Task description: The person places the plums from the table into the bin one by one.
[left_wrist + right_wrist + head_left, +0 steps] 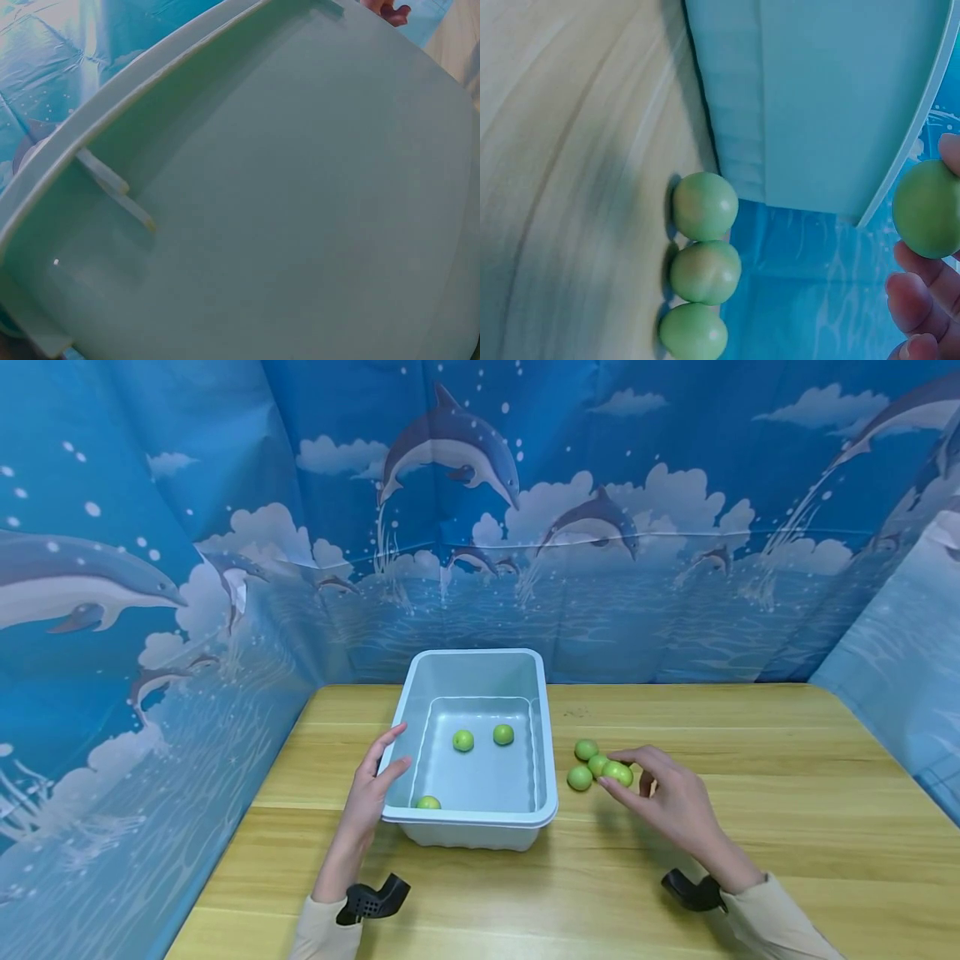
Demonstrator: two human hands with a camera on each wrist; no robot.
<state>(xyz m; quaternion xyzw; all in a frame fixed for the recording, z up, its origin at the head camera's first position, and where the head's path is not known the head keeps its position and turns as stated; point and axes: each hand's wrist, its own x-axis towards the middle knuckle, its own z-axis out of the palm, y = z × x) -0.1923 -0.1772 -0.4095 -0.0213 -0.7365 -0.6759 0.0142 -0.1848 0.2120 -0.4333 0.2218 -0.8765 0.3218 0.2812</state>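
Green fruit (617, 774): in head view, sits pinched in right hand (671, 797), just right of loose fruits (580, 778); extended at left rim of bin (480, 817), fingers of left hand (367, 793). Left wrist view: bin wall. Right wrist view: lies between thumb and fingers.

Pale beige sleeves (326, 933), black angular wrist cameras (386, 896), small holes, seemingly, in the left one

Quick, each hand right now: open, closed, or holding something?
Left hand: open, resting against the light-blue tub.
Right hand: closed, pinching a round green fruit.
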